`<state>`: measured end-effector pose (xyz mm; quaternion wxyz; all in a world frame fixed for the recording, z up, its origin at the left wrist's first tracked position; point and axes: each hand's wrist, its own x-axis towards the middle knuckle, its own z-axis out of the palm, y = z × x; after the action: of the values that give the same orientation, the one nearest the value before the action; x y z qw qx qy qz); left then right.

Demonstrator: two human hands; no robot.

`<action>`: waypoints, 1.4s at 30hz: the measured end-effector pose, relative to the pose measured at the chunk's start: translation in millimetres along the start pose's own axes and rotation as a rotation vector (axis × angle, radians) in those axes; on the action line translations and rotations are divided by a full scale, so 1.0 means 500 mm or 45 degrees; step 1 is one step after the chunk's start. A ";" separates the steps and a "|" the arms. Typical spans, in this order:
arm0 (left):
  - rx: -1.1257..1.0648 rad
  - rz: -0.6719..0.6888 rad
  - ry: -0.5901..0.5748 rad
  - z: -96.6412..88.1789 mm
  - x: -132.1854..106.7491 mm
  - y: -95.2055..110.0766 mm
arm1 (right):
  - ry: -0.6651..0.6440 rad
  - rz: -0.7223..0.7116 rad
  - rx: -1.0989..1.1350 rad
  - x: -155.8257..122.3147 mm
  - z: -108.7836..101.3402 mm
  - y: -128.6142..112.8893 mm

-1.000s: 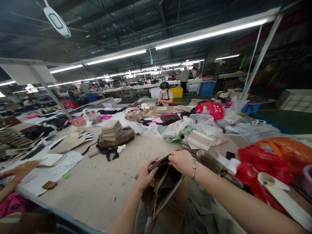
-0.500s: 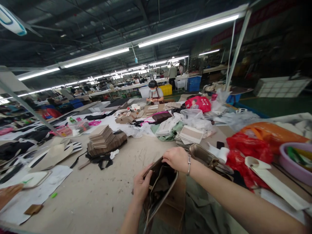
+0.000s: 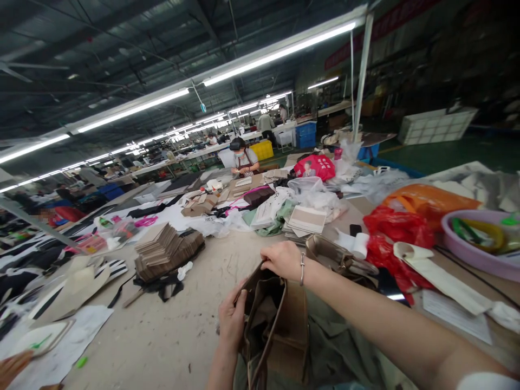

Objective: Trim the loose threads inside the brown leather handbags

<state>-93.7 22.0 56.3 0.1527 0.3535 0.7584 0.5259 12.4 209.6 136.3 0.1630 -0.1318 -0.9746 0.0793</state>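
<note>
A brown handbag (image 3: 289, 330) stands tilted at the table's near edge, its mouth open toward me and a greyish lining showing inside. My left hand (image 3: 232, 319) grips the bag's left rim, thumb on the inner side and fingers outside. At the top far corner of the rim, my right hand (image 3: 283, 261) pinches the edge between thumb and fingers; a bracelet circles that wrist. Just beyond my right wrist lies another brown bag (image 3: 331, 253) with metal fittings. Olive-grey cloth (image 3: 337, 341) spreads beneath the bag and my right forearm.
Stacked brown pieces (image 3: 162, 250) sit left of centre on the table (image 3: 162, 325). Card pieces (image 3: 305, 221), red plastic bags (image 3: 400, 230) and a purple basin (image 3: 479, 254) lie to the right. Another person's hand (image 3: 14, 368) is at far left; a co-worker (image 3: 245, 158) sits across.
My view has swung slightly right, so the surroundings shift left. Both hands keep their hold on the bag's rim, and its mouth appears a little more upright.
</note>
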 end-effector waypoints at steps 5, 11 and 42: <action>0.000 -0.015 0.004 0.001 -0.003 0.014 | -0.055 0.007 0.003 0.007 -0.004 0.002; 0.020 -0.016 -0.001 0.001 0.000 0.016 | -0.118 -0.032 -0.074 0.015 -0.007 0.004; 0.400 -0.020 -0.361 -0.042 0.057 0.101 | -0.153 -0.027 -0.117 0.036 -0.001 0.008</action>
<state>-107.3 37.4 114.3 0.2050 0.4373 0.8048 0.3451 -2.6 218.5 141.4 0.0987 -0.1237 -0.9866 0.0404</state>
